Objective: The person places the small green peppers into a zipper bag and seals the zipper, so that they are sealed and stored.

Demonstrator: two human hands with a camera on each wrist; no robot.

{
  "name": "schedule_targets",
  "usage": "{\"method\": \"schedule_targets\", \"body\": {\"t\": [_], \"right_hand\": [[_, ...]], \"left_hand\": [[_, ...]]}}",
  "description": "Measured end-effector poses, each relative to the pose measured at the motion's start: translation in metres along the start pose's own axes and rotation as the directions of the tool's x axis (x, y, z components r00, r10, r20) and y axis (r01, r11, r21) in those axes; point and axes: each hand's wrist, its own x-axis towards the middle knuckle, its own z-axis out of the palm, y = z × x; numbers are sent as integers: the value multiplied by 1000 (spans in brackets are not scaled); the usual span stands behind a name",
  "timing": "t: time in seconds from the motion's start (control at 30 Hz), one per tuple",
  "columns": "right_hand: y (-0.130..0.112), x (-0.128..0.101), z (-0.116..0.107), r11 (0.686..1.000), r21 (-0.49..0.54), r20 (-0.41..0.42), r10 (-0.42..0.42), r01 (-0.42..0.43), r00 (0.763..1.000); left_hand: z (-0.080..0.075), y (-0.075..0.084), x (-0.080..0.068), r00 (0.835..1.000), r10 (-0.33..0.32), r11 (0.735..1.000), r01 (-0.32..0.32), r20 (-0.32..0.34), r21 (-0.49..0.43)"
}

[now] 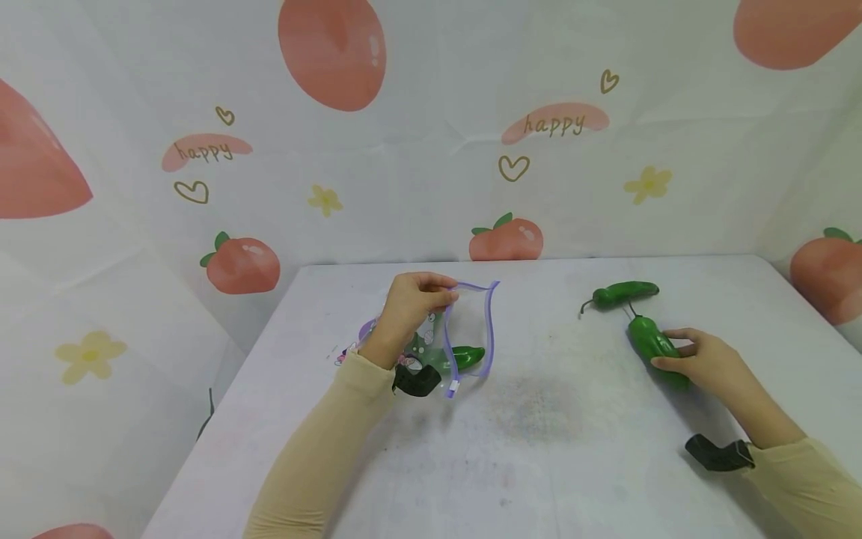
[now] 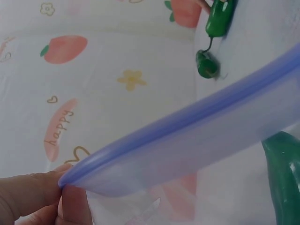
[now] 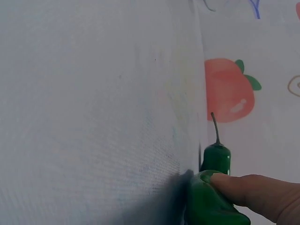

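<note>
Currently, my left hand [image 1: 416, 308] pinches the top edge of a clear zip bag [image 1: 490, 329] between thumb and fingers, at the far corner of its purple rim. The bag's mouth gapes toward my right, and one green pepper [image 1: 469, 357] lies inside, near the opening. A white slider [image 1: 453, 388] sits at the rim's near end.

Well apart, on the right side of a white table [image 1: 539, 479], my right hand [image 1: 707, 365] grips a second green pepper [image 1: 648, 338], thumb on one side, its stem pointing away from me. I cannot tell whether this pepper touches the tabletop. Just beyond it lies a third green pepper [image 1: 625, 293], stem to the left.

Behind the table hangs a pale cloth [image 1: 417, 176] printed with red fruit, yellow flowers and the word "happy".
</note>
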Motion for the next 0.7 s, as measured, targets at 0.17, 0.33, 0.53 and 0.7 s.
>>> {"method": "schedule_targets", "body": {"t": [0.17, 0.33, 0.53, 0.7], "right_hand": [[1, 1, 0, 1000, -1, 4, -6, 6, 1000], [1, 0, 0, 1000, 1, 3, -5, 5, 1000], [-2, -2, 0, 1000, 5, -4, -11, 11, 1000], [-4, -2, -1, 1000, 5, -3, -17, 17, 1000]], "left_hand": [[0, -1, 1, 1000, -3, 1000, 3, 6, 9], [0, 0, 0, 1000, -5, 1000, 5, 1, 7], [0, -1, 1, 1000, 4, 1000, -4, 5, 2], [0, -1, 1, 1000, 1, 1000, -1, 2, 3]]}}
